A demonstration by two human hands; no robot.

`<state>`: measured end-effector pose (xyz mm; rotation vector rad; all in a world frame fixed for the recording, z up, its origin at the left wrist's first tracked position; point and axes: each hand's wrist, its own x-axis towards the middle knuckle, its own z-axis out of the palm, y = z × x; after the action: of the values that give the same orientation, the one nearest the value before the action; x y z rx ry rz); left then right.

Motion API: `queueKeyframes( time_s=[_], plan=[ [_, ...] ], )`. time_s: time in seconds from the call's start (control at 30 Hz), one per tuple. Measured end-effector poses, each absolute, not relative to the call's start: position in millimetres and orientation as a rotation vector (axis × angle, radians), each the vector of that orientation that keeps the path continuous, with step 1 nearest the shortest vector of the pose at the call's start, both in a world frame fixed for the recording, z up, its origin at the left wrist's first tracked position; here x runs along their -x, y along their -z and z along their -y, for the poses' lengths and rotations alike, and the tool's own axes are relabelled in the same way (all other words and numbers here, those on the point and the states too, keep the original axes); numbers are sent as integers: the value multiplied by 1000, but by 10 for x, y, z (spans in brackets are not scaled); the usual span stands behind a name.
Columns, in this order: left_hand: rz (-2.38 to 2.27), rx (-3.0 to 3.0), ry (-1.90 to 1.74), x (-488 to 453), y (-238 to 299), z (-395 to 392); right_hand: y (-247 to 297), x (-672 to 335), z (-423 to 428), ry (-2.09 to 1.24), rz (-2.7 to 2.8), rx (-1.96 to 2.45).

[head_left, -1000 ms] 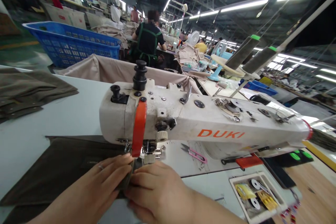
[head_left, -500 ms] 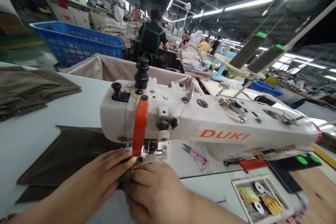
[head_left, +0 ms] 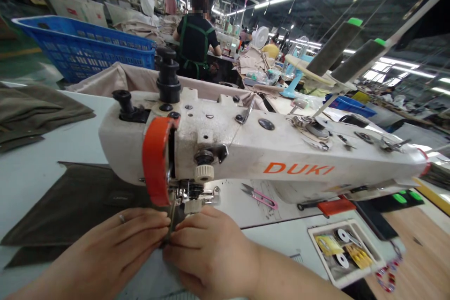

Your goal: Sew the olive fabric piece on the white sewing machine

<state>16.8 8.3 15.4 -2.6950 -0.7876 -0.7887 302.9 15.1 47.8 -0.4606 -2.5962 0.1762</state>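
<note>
A dark olive-brown fabric piece (head_left: 80,206) lies on the pale table, its near edge running under the head of a white sewing machine (head_left: 242,136). Flat on that edge rests my left hand (head_left: 123,239), fingers stretched forward and a ring on one of them. Close beside it, my right hand (head_left: 214,248) is closed, its curled fingers gripping the fabric just in front of the presser foot (head_left: 192,205). An orange guard (head_left: 155,161) hides part of the needle area. The fabric between the two hands is mostly covered.
Pink-handled thread snips (head_left: 262,198) lie right of the needle area. A tray (head_left: 346,253) holds bobbins and small packets. Folded fabric (head_left: 38,108) is stacked at left. Behind the machine are a cloth-lined bin (head_left: 137,82), a blue basket (head_left: 91,47) and a seated co-worker (head_left: 197,42).
The view has shifted, so the machine appears further left and larger. My left fingertips have slid back from the needle area. A small patch on the fabric shows more clearly.
</note>
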Motion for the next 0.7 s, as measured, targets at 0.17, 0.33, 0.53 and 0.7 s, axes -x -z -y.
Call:
queueKeyframes(
  time_s=[0.17, 0.33, 0.53, 0.7],
  plan=[
    [979, 2767, 1025, -235, -300, -19, -508, -3100, -186, -181, 2513, 452],
    [1076, 2782, 1087, -242, -297, -36, -519, -3091, -191, -186, 2553, 482],
    [1096, 2774, 1064, -172, -217, -19, -444, -3060, -208, -187, 2562, 482],
    [1032, 2805, 931, -153, -111, 15, -419, -3084, -263, -156, 2491, 432]
  ],
)
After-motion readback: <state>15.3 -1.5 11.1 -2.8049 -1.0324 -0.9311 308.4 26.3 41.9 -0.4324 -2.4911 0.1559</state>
